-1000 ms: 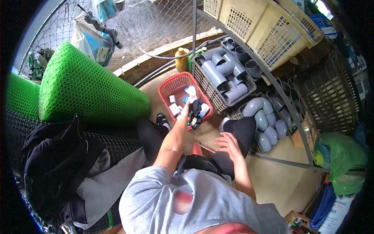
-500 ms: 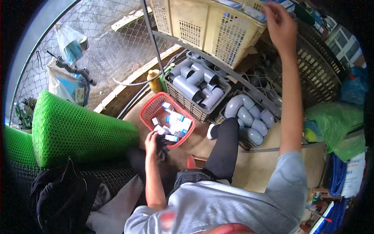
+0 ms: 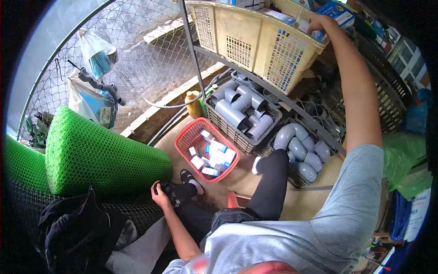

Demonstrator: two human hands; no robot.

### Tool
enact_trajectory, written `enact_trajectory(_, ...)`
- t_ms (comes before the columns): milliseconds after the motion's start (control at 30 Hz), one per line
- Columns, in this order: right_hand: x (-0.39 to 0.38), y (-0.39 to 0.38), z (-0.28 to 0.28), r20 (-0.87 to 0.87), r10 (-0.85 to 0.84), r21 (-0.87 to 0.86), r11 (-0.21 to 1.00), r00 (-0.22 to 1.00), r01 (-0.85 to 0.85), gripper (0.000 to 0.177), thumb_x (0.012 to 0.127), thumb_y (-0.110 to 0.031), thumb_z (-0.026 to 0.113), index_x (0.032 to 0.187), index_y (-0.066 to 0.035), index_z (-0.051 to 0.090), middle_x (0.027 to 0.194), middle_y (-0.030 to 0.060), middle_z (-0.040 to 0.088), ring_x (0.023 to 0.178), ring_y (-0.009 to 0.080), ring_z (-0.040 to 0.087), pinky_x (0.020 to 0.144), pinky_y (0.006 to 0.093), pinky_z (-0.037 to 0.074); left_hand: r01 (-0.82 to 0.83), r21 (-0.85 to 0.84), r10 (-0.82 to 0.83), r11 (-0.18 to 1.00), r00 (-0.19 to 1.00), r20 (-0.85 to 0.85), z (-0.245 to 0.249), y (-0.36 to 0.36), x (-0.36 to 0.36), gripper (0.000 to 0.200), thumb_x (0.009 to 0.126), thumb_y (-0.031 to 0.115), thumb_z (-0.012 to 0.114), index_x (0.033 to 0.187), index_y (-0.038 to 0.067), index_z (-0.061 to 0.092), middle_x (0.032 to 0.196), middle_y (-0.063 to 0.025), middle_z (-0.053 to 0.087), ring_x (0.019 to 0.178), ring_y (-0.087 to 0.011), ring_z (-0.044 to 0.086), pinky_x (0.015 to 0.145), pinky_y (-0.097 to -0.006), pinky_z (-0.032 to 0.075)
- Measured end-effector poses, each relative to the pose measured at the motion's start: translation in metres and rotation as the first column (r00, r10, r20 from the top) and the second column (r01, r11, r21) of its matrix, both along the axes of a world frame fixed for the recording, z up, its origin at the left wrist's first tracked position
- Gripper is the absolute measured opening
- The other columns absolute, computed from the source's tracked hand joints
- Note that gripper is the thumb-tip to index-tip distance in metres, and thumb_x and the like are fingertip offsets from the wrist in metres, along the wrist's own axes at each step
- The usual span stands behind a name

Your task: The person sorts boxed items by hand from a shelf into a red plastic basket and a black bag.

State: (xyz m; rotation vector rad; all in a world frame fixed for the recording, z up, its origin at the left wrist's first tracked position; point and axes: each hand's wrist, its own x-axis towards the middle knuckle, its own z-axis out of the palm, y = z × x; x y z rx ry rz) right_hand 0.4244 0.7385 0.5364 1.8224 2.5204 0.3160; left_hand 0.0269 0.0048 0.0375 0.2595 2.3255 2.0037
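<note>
My right hand (image 3: 320, 23) reaches down over the near right corner of a cream plastic crate (image 3: 242, 36), among small white and blue boxes. Its fingertips are hidden, and I cannot tell whether they grip a box. My left hand (image 3: 159, 197) hangs by my dark-trousered leg at the lower left, fingers loosely curved, with a gap at the thumb and nothing visible in them. Just beyond it on the floor stands a red plastic basket (image 3: 182, 136), which holds several small white and blue boxes (image 3: 218, 156).
Grey crates of grey pipe tees (image 3: 230, 113) and pipe elbows (image 3: 297, 150) stand under the rack. Rolled green mesh (image 3: 105, 153) lies at left, beside a dark jacket (image 3: 82, 223). A yellow bottle (image 3: 193, 106) stands by the wire fence; bags (image 3: 96, 55) hang from it.
My right hand has gone from above the crate's corner down among its boxes. My left hand has drawn back from the red basket toward my leg. The view has shifted slightly.
</note>
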Motion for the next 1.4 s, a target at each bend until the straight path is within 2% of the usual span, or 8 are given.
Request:
enact_trajectory(433,-0.005,-0.006,0.004,0.140,-0.080,-0.049,0.995,0.987,0.088,0.073,0.078,-0.048,0.082,0.140,-0.014,0.064,0.147,0.0161,0.059,0.131,0.0319,0.060,0.107,0.0489,0.050,0.031,0.038,-0.033,0.999,0.998,0.062,0.010,0.002,0.003,0.022,0.101,0.018,0.062,0.111,0.000,0.072,0.111,-0.0070,0.070,0.107,-0.0184,0.061,0.103,-0.0336,0.044)
enact_trajectory(733,0.007,0.037,-0.007,0.191,0.106,-0.004,0.994,0.976,-0.107,0.064,0.079,-0.035,0.081,0.128,0.004,0.068,0.120,0.0154,0.074,0.089,0.0295,0.074,0.076,0.0475,0.061,0.043,0.060,-0.048,0.997,0.996,0.077,0.008,0.004,0.002,0.022,0.101,0.017,0.062,0.112,0.000,0.072,0.113,-0.0077,0.070,0.110,-0.0202,0.062,0.105,-0.0342,0.043)
enact_trajectory(1033,-0.004,-0.038,0.007,0.087,0.008,-0.077,0.997,0.996,-0.001,0.066,0.072,-0.048,0.086,0.123,-0.006,0.074,0.128,0.0182,0.070,0.112,0.0324,0.069,0.095,0.0497,0.055,0.048,0.119,-0.060,0.992,0.994,0.095,-0.010,-0.002,-0.009,0.022,0.101,0.016,0.061,0.112,0.001,0.072,0.113,-0.0072,0.070,0.109,-0.0197,0.061,0.104,-0.0341,0.043)
enact_trajectory(1133,0.012,-0.011,0.003,-0.162,0.497,0.291,0.849,0.852,-0.440,0.075,0.081,-0.035,0.084,0.141,0.001,0.058,0.122,0.0201,0.071,0.104,0.0260,0.072,0.082,0.0388,0.060,0.012,0.191,-0.046,0.982,0.984,0.174,-0.015,-0.003,-0.014,0.023,0.102,0.018,0.060,0.112,0.002,0.073,0.115,-0.0070,0.070,0.109,-0.0199,0.061,0.105,-0.0341,0.043)
enact_trajectory(1233,0.001,-0.115,0.040,-0.827,0.452,0.381,0.888,0.336,-0.255,0.057,0.090,-0.026,0.079,0.136,-0.001,0.058,0.116,0.0138,0.070,0.105,0.0220,0.069,0.088,0.0370,0.058,0.030,0.316,-0.118,0.948,0.958,0.263,0.034,0.010,0.006,0.033,0.104,0.031,0.056,0.122,0.006,0.069,0.110,-0.0051,0.067,0.104,-0.0191,0.063,0.099,-0.0348,0.048)
enact_trajectory(1267,-0.002,-0.163,0.039,-0.893,0.447,0.429,0.880,0.048,-0.204,0.038,0.095,-0.020,0.074,0.126,0.000,0.066,0.105,0.0133,0.072,0.101,0.0219,0.069,0.087,0.0365,0.056,0.054,0.388,-0.193,0.920,0.924,0.331,0.058,0.015,0.018,0.037,0.104,0.036,0.055,0.126,0.008,0.066,0.107,-0.0043,0.066,0.101,-0.0188,0.064,0.096,-0.0353,0.051)
enact_trajectory(1333,0.015,-0.189,0.010,-0.814,0.548,0.577,0.723,-0.194,-0.379,0.066,0.089,-0.027,0.081,0.144,-0.004,0.053,0.125,0.0099,0.066,0.114,0.0191,0.065,0.093,0.0360,0.057,0.188,0.532,-0.421,0.825,0.833,0.359,0.087,0.029,0.037,0.049,0.101,0.045,0.056,0.138,0.013,0.058,0.110,-0.0060,0.064,0.096,-0.0184,0.067,0.085,-0.0359,0.058)
enact_trajectory(1400,-0.011,-0.301,-0.033,-0.811,0.535,0.582,0.700,-0.236,-0.413,0.057,0.088,-0.030,0.082,0.132,-0.003,0.060,0.116,0.0088,0.073,0.098,0.0166,0.071,0.088,0.0368,0.057,0.436,0.527,-0.625,0.729,0.739,0.254,0.116,0.046,0.059,0.062,0.097,0.051,0.060,0.144,0.011,0.053,0.117,-0.0089,0.063,0.101,-0.0187,0.067,0.088,-0.0358,0.058)
